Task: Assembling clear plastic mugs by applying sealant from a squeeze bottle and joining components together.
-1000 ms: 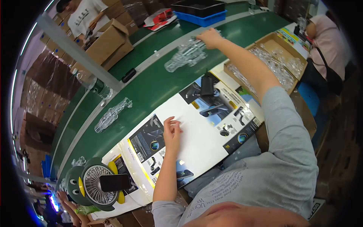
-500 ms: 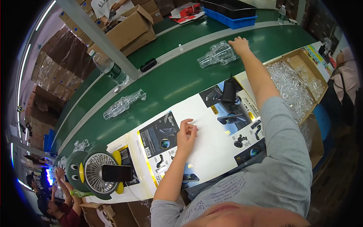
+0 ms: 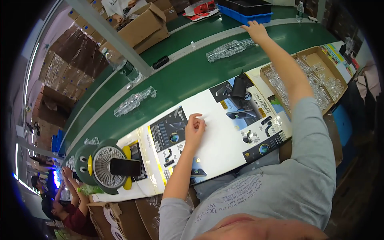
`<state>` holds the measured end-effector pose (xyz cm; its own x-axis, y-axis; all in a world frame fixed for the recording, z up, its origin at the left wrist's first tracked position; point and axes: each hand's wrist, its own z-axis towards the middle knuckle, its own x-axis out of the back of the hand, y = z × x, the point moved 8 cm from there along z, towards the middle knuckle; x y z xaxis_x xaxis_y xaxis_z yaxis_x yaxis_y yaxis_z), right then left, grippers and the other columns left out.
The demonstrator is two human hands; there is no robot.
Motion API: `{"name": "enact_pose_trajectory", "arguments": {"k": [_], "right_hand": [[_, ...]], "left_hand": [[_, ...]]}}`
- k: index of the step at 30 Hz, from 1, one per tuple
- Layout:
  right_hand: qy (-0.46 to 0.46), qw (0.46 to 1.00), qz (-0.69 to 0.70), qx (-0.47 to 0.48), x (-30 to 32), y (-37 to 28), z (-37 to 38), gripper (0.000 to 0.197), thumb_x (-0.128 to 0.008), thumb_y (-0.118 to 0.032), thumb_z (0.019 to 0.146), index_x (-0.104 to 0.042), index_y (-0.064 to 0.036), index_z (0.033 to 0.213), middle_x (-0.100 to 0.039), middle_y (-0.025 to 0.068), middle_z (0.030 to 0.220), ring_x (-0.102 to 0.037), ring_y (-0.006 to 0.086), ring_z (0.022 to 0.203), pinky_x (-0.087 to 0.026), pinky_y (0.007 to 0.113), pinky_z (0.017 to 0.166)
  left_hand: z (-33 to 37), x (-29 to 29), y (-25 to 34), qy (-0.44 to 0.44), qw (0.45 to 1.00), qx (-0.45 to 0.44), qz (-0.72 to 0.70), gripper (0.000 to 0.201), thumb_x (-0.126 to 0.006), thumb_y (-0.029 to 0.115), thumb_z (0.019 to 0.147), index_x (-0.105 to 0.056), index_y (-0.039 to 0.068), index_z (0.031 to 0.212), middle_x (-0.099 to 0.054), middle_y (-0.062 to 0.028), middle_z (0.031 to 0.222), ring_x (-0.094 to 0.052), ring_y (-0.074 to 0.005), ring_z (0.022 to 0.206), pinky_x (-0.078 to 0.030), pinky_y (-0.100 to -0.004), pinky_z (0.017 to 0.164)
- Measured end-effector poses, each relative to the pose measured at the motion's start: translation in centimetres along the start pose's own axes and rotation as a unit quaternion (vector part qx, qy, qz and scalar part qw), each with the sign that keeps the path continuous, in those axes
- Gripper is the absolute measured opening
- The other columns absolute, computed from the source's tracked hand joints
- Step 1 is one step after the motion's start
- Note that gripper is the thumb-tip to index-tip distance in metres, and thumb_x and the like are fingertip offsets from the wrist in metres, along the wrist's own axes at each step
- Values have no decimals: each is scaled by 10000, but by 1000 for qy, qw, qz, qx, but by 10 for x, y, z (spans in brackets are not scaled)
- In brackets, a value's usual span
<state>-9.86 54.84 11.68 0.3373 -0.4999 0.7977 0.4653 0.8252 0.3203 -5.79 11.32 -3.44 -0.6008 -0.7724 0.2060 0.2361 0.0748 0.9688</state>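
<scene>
My right hand [image 3: 256, 33] reaches far forward across the green work surface, fingers spread beside the blue tray's near edge; I see nothing in it. Just below that hand lies a long clear plastic assembly [image 3: 230, 50], its right end close to my wrist. My left hand [image 3: 195, 127] hovers over or rests on the white printed cardboard sheet [image 3: 216, 148], fingers loosely curled in with nothing visible in them. A second clear plastic assembly [image 3: 135, 102] lies farther left on the green surface. Between the hands, a black roughly cylindrical object [image 3: 240, 86] stands on the sheet.
At right is an open cardboard box [image 3: 338, 76] of clear plastic parts. A blue tray [image 3: 256, 19] stands at the back. A penguin-shaped fan [image 3: 105, 166] with a phone [image 3: 125, 167] occupies the left, near a water bottle [image 3: 120, 64] and black case [image 3: 161, 62]. Other people work beyond.
My right hand has moved off the far clear assembly toward the blue tray. That assembly now appears rolled onto a narrower side. My left hand's fingers have curled in more; the view has shifted slightly.
</scene>
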Motion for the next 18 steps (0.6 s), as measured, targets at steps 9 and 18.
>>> {"name": "enact_pose_trajectory", "arguments": {"k": [9, 18], "right_hand": [[111, 881, 300, 349, 257, -158, -193, 372, -575, 45, 646, -580, -114, 981, -525, 132, 1150, -501, 318, 1069, -409, 399, 890], [-153, 795, 511, 289, 220, -231, -348, 359, -634, -79, 728, -575, -83, 1082, -497, 133, 1210, -450, 324, 1136, -356, 408, 950]], "left_hand": [[-19, 16, 31, 24, 999, -47, -12, 180, -534, 82, 853, -497, 53, 1027, -534, -23, 660, -508, -67, 536, -427, -219, 486], [-237, 9, 105, -326, 920, 96, -194, 194, -565, 205, 867, -607, 18, 839, -520, -6, 562, -500, -44, 448, -354, -182, 379]]}}
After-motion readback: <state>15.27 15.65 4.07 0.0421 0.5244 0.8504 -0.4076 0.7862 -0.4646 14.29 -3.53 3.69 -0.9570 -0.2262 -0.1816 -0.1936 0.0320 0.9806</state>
